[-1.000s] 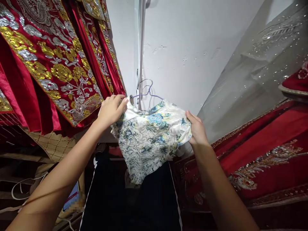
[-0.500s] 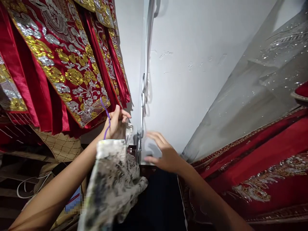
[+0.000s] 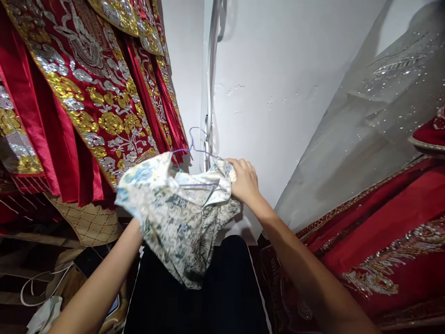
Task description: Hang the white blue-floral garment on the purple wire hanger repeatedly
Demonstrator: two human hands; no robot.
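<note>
A pale floral shirt (image 3: 174, 222) with blue and grey flowers hangs in front of me on a thin purple wire hanger (image 3: 193, 149). The hanger's hook points up, and its lower bar shows through the neck opening. My right hand (image 3: 244, 180) is closed on the shirt at the right shoulder, by the hanger's end. My left forearm (image 3: 121, 260) runs up under the shirt's left side. Cloth hides my left hand, so its fingers cannot be seen.
Red costumes with gold and silver embroidery (image 3: 111, 121) hang at left. A silvery sheer fabric (image 3: 347, 130) and a red beaded garment (image 3: 378, 222) are at right. A metal strip (image 3: 209, 69) runs up the white wall (image 3: 267, 55). A white cable (image 3: 33, 304) lies lower left.
The shirt has swung up and spread out in front of me, with the hanger now inside its neck. My right hand, empty before, has taken hold of the shoulder. My left hand has gone behind cloth.
</note>
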